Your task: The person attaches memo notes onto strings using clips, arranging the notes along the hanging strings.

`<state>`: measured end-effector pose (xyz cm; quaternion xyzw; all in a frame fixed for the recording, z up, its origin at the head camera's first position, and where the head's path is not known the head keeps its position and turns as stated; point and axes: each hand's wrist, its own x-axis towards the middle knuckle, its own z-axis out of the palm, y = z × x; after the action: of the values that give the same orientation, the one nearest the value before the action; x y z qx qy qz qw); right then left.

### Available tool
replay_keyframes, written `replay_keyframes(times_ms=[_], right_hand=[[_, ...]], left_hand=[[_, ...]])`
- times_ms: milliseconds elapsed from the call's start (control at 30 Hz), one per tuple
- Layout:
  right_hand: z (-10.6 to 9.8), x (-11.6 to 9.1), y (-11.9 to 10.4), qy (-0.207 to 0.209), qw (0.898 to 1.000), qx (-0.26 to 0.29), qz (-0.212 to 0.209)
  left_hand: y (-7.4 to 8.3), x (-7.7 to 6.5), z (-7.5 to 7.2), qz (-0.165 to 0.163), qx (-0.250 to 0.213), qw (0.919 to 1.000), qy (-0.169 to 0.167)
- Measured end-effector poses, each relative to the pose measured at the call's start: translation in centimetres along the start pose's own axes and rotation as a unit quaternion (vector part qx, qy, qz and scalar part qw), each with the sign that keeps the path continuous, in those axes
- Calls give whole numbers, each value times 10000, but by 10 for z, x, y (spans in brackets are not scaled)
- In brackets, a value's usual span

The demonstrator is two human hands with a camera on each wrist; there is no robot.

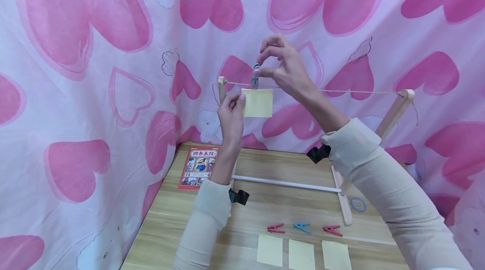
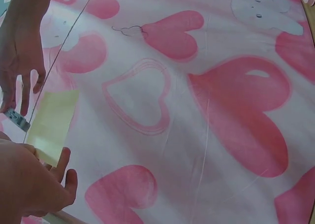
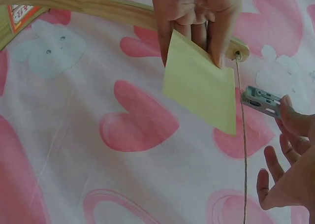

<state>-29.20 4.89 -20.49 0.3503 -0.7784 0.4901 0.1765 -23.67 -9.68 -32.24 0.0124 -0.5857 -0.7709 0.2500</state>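
My left hand (image 1: 232, 114) pinches a yellow sticky note (image 1: 258, 103) by its left edge, just under a thin string (image 1: 360, 92) strung between two wooden posts. Above the note, my right hand (image 1: 286, 63) holds a grey-green clothespin (image 1: 255, 80) between thumb and fingers, its tip pointing down at the string. In the right wrist view the clothespin (image 3: 262, 101) has its nose right at the string (image 3: 244, 150), and the note (image 3: 202, 86) hangs on the other side of it. The left wrist view shows the note (image 2: 53, 125) close below the clothespin (image 2: 17, 119).
On the wooden table (image 1: 288, 207) lie a red clothespin (image 1: 275, 228), a blue one (image 1: 302, 227) and another red one (image 1: 333, 230), above three yellow notes (image 1: 301, 254). A white rod (image 1: 284, 183) joins the stand's feet. A red book (image 1: 195, 167) and a hair tie (image 1: 358, 204) lie nearby.
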Motion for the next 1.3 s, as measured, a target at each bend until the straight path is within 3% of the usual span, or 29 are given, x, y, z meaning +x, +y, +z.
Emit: replay_keyframes(times_ms=[433, 1100, 1300], right_hand=[[8, 2, 7, -326, 9994, -39, -108], [2, -4, 4, -976, 9907, -835, 450], [-1, -8, 7, -1014, 9906, -879, 282]], left_hand=[[2, -2, 11, 556, 51, 9980, 288], [-3, -1, 13, 448, 491, 9972, 335], [-7, -2, 13, 445, 338, 9981, 270]])
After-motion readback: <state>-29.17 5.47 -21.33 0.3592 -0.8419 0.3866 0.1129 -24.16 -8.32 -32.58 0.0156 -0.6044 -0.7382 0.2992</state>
